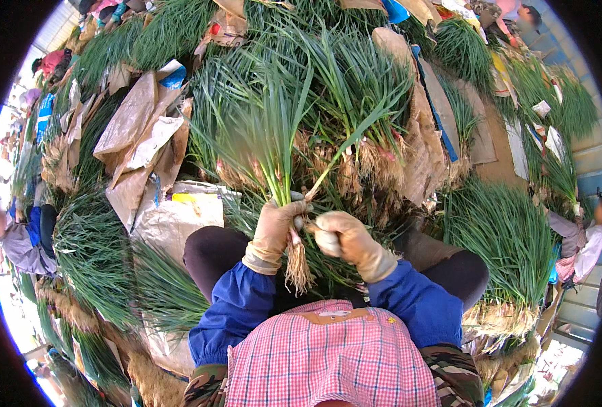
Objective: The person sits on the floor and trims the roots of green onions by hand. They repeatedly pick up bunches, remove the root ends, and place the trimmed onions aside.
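My left hand (274,231), in a pale work glove, grips a small bunch of green onions (279,170). Their leaves fan upward, while white bulbs and stringy roots (298,264) hang below the fist. One separate leaf stalk (331,167) slants up to the right from the fingertips of that hand. Close beside it is my right hand (349,239), also gloved, with its fingers curled in towards the bunch. Whether anything is pinched in those fingers cannot be made out. Directly beyond both hands lies a large heap of green onions (362,86), roots facing me.
More green onions lie in piles on the left (95,254) and right (499,239). Crumpled brown sacking (133,122) is at the left, and another sack (423,132) stands right of the heap. People sit at the far left (26,244) and far right (581,244).
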`<move>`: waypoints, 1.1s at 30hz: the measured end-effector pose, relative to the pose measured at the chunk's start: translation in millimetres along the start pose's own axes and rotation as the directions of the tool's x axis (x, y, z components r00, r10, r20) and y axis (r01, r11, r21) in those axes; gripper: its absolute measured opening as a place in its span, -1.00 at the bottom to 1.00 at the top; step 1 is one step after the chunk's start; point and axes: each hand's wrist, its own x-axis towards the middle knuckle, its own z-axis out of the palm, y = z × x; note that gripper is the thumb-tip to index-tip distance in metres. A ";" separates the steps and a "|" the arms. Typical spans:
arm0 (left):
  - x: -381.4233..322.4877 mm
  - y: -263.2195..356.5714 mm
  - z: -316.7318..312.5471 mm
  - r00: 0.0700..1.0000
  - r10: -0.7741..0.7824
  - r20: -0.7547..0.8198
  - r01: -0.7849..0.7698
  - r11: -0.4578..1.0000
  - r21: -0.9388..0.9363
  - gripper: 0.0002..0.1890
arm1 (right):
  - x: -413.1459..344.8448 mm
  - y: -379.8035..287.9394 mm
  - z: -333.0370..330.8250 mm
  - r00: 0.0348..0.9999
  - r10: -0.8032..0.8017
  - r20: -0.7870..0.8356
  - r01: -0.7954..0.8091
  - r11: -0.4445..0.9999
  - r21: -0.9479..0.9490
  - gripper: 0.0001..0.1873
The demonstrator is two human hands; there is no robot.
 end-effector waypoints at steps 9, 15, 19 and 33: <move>-5.7 -2.8 20.7 0.996 -0.081 0.045 0.076 0.990 0.118 -0.81 | 33.6 16.4 -57.3 0.949 -0.130 -0.286 0.022 0.936 -0.352 -0.67; 9.6 -12.1 2.0 0.994 0.097 0.043 -0.099 0.994 0.047 -0.86 | 29.1 20.1 -6.5 0.880 -0.468 -0.077 -0.142 -0.106 -0.984 -0.75; 4.5 -13.9 14.2 0.994 0.059 -0.094 -0.072 0.989 -0.133 -0.90 | 17.8 51.8 -21.1 0.857 -0.443 0.263 0.116 -0.333 -0.936 -0.68; 1.1 -17.2 10.1 0.997 -0.051 0.065 0.050 0.999 0.006 -0.83 | 85.3 11.6 -58.4 0.703 -0.377 -0.603 0.231 0.923 -0.308 -0.91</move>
